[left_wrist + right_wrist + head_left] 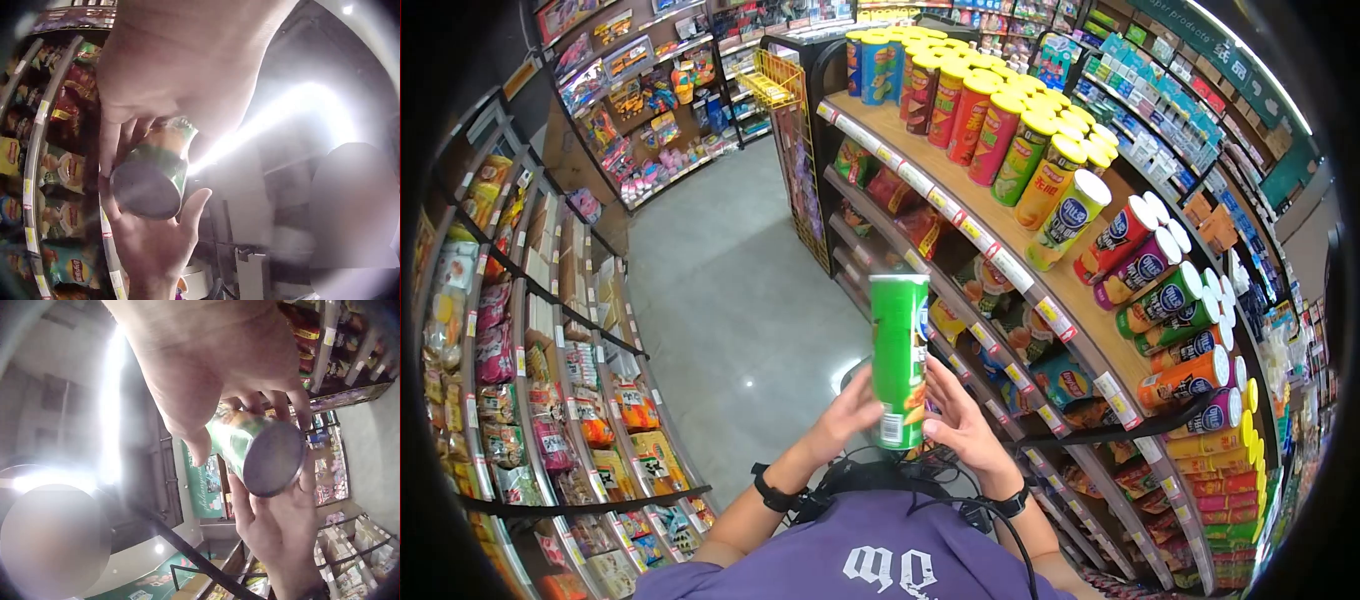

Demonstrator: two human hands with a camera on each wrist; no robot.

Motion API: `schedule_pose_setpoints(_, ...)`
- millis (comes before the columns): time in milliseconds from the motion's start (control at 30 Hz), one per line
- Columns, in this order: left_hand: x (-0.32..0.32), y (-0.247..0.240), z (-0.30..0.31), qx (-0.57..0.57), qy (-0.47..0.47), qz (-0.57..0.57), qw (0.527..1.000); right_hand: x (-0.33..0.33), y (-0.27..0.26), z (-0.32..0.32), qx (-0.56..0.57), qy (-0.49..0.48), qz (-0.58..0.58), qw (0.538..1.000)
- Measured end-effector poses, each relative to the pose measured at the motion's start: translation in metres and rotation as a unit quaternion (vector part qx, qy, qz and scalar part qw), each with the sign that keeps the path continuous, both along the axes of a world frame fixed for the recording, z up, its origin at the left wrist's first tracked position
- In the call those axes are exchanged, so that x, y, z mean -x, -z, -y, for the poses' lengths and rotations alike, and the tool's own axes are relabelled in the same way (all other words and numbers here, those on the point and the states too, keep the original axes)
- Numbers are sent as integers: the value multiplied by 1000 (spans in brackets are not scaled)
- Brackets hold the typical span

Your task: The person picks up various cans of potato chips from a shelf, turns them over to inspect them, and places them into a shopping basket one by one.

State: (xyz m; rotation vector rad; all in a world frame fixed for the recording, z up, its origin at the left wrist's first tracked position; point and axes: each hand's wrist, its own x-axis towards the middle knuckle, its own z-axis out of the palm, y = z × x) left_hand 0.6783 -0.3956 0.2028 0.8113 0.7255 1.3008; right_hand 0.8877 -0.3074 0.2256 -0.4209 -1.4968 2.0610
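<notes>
I hold a tall green chips can point(899, 360) upright in front of me, between both hands. My left hand point(852, 408) grips its lower left side and my right hand point(957, 418) grips its lower right side. In the left wrist view my left hand point(144, 134) curls its fingers round the can point(156, 169), whose grey metal bottom faces the camera, and the right hand point(156, 244) lies under it. In the right wrist view my right hand point(250, 403) wraps the can point(253, 447) from above, with the left hand point(281, 531) below.
A curved shelf unit point(1000, 265) on my right carries rows of chips cans point(1020, 160) on top and snack bags below. Shelves of packaged snacks point(500, 350) line the left. A grey floor aisle point(720, 290) runs ahead towards a yellow wire rack point(772, 80).
</notes>
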Motion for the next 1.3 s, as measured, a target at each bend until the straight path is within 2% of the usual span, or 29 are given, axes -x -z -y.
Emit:
schedule_pose_setpoints(33,-2,-4,3,-11,0,-51,999,2,-4,5,48,10,-11,999)
schedule_pose_setpoints(67,-3,-10,4,-21,-1,-102,995,4,1,8,51,34,-8,998)
schedule_pose_setpoints(133,-2,-23,5,-8,9,-98,995,5,1,7,3,59,55,997)
schedule_pose_setpoints(200,0,-26,7,-35,-2,-201,979,8,-1,7,-1,69,54,996)
schedule_pose_setpoints(467,18,-21,13,-79,-39,-236,968,21,-8,22,86,63,1,994)
schedule_pose_setpoints(533,27,-16,15,-121,-59,-290,948,27,-9,28,89,59,-6,994)
schedule_pose_setpoints(667,48,-18,26,-142,-96,-315,933,49,-5,38,93,48,-7,994)
schedule_pose_setpoints(733,61,-20,30,-174,-105,-364,909,61,0,43,102,42,-15,994)
schedule_pose_setpoints(933,78,-19,32,-211,-109,-378,895,81,14,56,134,48,-61,988)
schedule_pose_setpoints(1133,79,-12,22,-239,-57,-351,904,75,13,66,114,104,-37,987)
schedule_pose_setpoints(1300,74,-7,22,-244,-53,-341,906,70,14,68,126,100,-40,986)
